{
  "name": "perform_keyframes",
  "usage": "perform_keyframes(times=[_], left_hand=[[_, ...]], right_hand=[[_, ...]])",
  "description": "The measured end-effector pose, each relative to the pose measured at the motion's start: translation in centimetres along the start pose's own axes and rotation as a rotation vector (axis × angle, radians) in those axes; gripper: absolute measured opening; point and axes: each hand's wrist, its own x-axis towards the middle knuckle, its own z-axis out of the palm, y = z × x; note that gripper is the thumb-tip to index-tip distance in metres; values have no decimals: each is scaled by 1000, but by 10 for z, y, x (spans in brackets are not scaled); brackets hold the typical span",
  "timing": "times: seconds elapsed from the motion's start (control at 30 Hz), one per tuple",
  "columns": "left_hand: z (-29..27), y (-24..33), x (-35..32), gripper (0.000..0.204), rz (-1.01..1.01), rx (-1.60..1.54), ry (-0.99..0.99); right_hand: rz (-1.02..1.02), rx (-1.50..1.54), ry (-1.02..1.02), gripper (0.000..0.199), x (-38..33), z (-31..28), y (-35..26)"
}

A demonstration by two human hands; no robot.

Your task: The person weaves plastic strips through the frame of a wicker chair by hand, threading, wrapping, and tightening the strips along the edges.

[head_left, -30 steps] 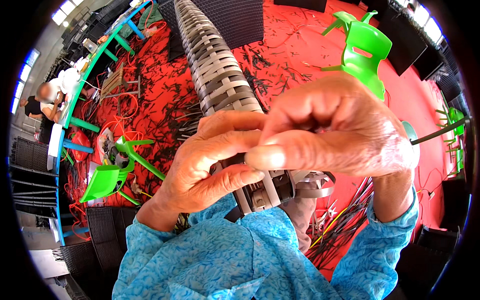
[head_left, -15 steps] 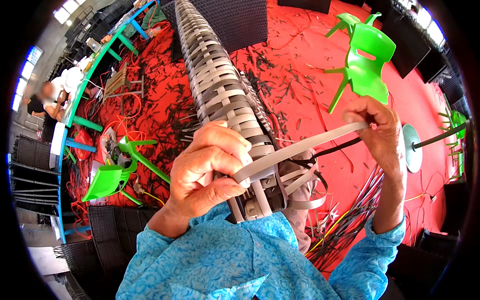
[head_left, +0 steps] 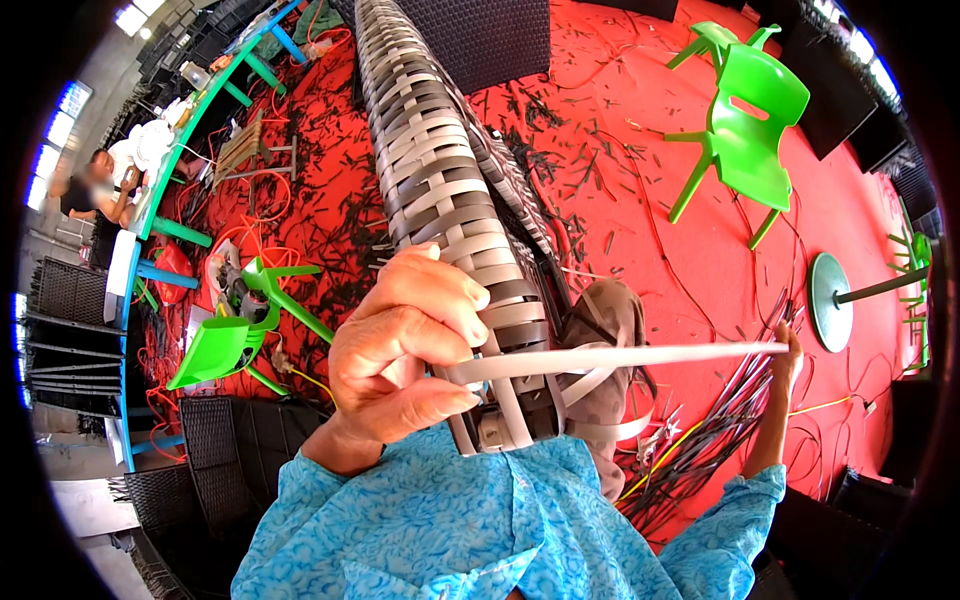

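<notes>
A long woven piece of grey and brown rattan strips (head_left: 440,190) rises from my lap toward the top of the view. My left hand (head_left: 405,350) grips its near end, thumb and fingers pinching the base of a pale grey strip (head_left: 620,357). That strip runs taut to the right. My right hand (head_left: 787,360), arm stretched out, is shut on the strip's far end. Both sleeves are turquoise patterned cloth.
An upright green plastic chair (head_left: 745,120) stands at the upper right on the red floor (head_left: 620,150), and a tipped green chair (head_left: 235,325) lies at the left. A bundle of dark strips (head_left: 720,430) lies at my right. Another person (head_left: 95,190) sits by a table at the far left.
My right hand has drawn the pale strip out from the weave and moved far to the right, pulling it taut. My left hand stayed on the woven piece.
</notes>
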Motion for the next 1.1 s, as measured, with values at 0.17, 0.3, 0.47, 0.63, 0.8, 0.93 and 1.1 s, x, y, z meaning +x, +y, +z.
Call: perform_keyframes(times=[0.17,0.3,0.47,0.63,0.8,0.93,1.1], left_hand=[[1,-1,-2,25,-4,-7,20],[-1,-2,0,22,15,-42,13],[-1,-3,-6,21,34,-19,12],[-8,-4,-5,19,44,-5,-70],[-2,8,-7,27,-68,98,-71],[3,5,-10,31,-96,162,-82],[-9,5,-11,25,-47,88,-97]], right_hand=[[110,-329,182,45,-2,-62,40],[-75,-815,-65,33,9,-137,149],[-10,6,-31,33,-38,-94,170],[371,605,-15,35,-102,-76,173],[806,1077,114,42,-131,-77,181],[919,1255,195,41,-146,-75,209],[882,1446,512,38,-150,-104,300]])
